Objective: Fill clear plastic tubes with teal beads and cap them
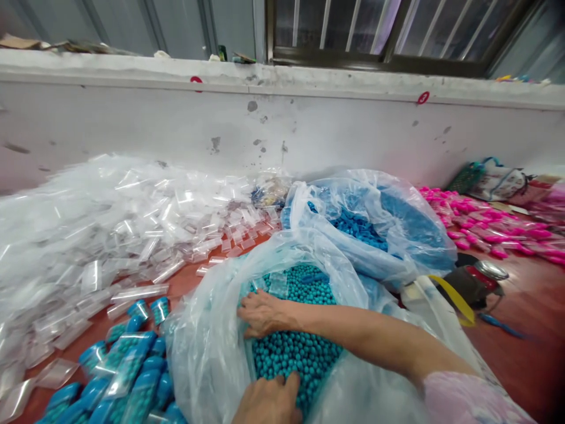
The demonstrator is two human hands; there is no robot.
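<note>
The teal beads (295, 353) fill an open plastic bag (198, 341) directly in front of the person, its loose rim folded outward — probably so both hands can get in without the film falling shut. The sides slump, and it seems to be the mass of beads that keeps the bag standing.

The right hand (262, 312) reaches across from the right, forearm over the beads, with its fingers spread toward the bag's left inner wall; no object shows in its grasp. The left hand (270, 403) is at the near edge, knuckles up, its thumb side against the beads. The frame's bottom cuts it off and its fingertips are hard to make out, so I cannot tell whether it pinches anything.

A clear sleeve (278, 284) lies on the beads just beyond the right hand. Blue-ended packs (132, 359) of beads are heaped beside the bag on the left, within easy reach, while loose sleeves (132, 218) bank up against the wall (353, 129) — it presumably stops them spreading farther. Behind, a second bag (410, 247) gapes in the same way around blue pieces (355, 227). All this rests on a red floor (521, 365).
</note>
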